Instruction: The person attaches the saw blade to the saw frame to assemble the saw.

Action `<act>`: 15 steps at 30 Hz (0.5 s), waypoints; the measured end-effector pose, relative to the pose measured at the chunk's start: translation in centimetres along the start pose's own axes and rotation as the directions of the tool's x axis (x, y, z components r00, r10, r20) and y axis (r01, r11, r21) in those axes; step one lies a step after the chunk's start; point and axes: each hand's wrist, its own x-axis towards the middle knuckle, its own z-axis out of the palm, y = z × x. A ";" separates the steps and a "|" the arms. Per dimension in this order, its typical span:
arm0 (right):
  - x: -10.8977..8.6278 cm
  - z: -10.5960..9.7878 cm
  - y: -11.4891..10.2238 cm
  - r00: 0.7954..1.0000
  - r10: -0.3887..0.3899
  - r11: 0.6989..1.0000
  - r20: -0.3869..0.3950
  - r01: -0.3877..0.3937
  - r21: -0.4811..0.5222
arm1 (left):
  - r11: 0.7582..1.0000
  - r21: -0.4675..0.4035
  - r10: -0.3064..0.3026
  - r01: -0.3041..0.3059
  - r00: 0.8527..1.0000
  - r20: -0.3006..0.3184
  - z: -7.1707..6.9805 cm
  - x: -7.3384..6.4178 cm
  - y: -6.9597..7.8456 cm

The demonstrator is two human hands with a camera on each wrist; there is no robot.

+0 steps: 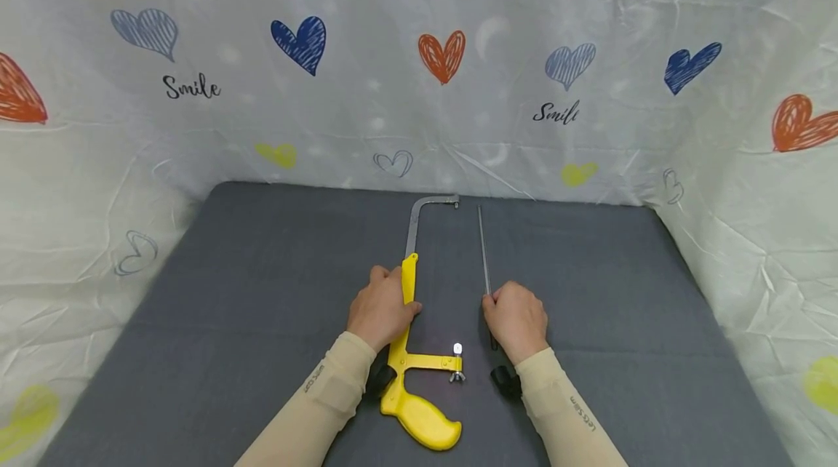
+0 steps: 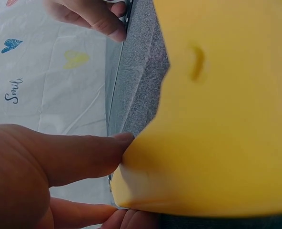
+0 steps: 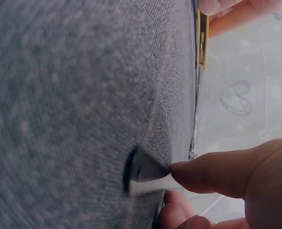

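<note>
My left hand [image 1: 382, 313] grips the yellow back of a hacksaw frame [image 1: 409, 279], thumb across it. The frame lies lengthwise, its grey metal front arm [image 1: 414, 227] bent to the right at the far end. Toward me are its yellow handle [image 1: 428, 423] and a short crossbar with a wing nut [image 1: 457, 377]. No blade spans the frame. To the right, my right hand [image 1: 516, 318] pinches a thin hacksaw blade [image 1: 484, 249] between thumb and fingers, roughly parallel to the frame. In the right wrist view the blade's near end [image 3: 148, 168] pokes out past the thumb.
A dark grey cloth [image 1: 275, 263] covers the table. White sheeting [image 1: 366, 110] printed with hearts and "Smile" hangs behind and at both sides, meeting the table's far edge. Both forearms wear beige sleeves [image 1: 334, 380], with black straps at the wrists.
</note>
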 end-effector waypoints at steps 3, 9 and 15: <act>0.1 -0.1 0.1 1.000 0.011 1.000 0.009 -0.011 -0.005 | 1.000 0.001 0.001 -0.001 1.000 0.001 0.0 0.0 0.1; 0.1 -0.2 0.2 1.000 0.020 1.000 0.013 -0.020 -0.011 | 1.000 0.008 0.009 -0.009 1.000 0.006 0.1 0.1 0.1; 0.1 0.0 0.1 1.000 0.009 1.000 -0.009 -0.009 -0.013 | 1.000 0.011 0.012 -0.012 1.000 0.001 0.2 0.1 0.1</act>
